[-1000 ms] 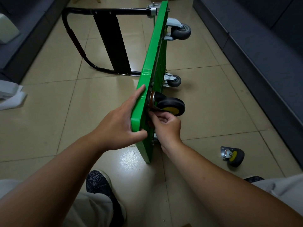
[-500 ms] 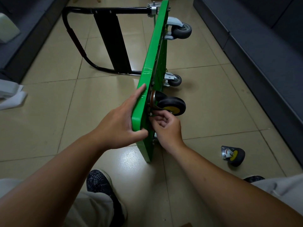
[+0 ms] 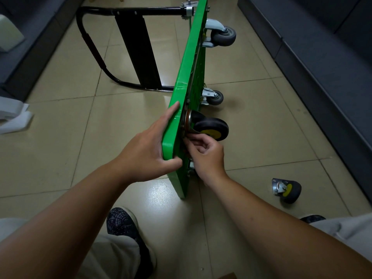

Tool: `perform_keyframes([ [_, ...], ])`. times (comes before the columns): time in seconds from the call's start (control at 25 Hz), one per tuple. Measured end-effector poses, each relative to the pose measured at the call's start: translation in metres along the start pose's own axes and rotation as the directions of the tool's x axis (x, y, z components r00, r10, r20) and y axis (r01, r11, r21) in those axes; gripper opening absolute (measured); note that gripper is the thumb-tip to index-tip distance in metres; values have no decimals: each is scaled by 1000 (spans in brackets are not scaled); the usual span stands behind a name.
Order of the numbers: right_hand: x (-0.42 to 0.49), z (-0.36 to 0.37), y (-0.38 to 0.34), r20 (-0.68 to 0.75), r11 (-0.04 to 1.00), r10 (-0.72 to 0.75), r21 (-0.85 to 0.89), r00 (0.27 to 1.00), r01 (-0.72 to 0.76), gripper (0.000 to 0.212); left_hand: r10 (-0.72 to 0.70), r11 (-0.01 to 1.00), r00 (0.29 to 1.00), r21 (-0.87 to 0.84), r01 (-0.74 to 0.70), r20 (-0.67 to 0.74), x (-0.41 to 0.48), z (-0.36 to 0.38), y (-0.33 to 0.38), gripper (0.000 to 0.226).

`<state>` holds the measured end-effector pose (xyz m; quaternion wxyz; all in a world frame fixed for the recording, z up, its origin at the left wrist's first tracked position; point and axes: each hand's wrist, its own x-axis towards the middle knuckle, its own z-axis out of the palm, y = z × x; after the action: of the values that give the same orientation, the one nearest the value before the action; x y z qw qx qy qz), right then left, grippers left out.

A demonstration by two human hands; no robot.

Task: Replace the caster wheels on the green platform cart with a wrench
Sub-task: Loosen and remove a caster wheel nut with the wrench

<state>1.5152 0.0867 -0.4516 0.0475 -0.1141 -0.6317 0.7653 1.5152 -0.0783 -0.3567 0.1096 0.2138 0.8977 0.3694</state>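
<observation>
The cart (image 3: 188,63) is standing on its long edge on the floor (image 3: 251,141), running from the top centre of the frame down to the lower centre, with its underside facing right. The left hand (image 3: 149,150) is gripping the cart's near top corner: its fingers are lying straight along the deck face on the left, and its thumb is hooking round the rim below, so the green edge is sitting clamped between them. Just right of that grip, a caster (image 3: 211,127) with a black tyre and yellow hub is sitting against the underside, its wheel sticking out to the right. The right hand (image 3: 207,158) is reaching in directly under the wheel, its fingers curled and their tips touching the caster's base plate where it meets the cart. Whether they are pinching anything small there cannot be told, since the knuckles are hiding it. A loose caster (image 3: 286,190) is lying on the floor at the lower right, well apart from both hands. A grey caster (image 3: 224,36) is showing near the top of the frame and another grey caster (image 3: 215,97) at the middle, both mounted on the underside. The black handle (image 3: 90,41) is lying folded out at the upper left. A shoe (image 3: 122,224) is resting at the lower centre.
</observation>
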Motion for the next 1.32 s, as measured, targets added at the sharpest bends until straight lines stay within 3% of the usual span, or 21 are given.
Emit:
perform_keyframes([
  [0.48,-1,-3,-1,20,999,2,-37,1000,-2,14,5,1000,1000,7,-5,-5,0,0,-1,115],
  [0.72,1,1,1,-73,996,87,16,993,-86,10,-6,1000,1000,24,6,4,0,-1,0,114],
  [0.88,1,1,-1,-59,991,113,72,992,-108,7,-2,1000,1000,21,2,-5,0,-1,0,114],
  [1.16,3,-5,5,-13,986,104,-128,995,-105,10,-6,1000,1000,20,7,-13,0,-1,1,114],
  [1.32,4,-9,3,58,992,66,-110,996,-60,9,-3,999,1000,33,3,-22,1,0,-1,116],
])
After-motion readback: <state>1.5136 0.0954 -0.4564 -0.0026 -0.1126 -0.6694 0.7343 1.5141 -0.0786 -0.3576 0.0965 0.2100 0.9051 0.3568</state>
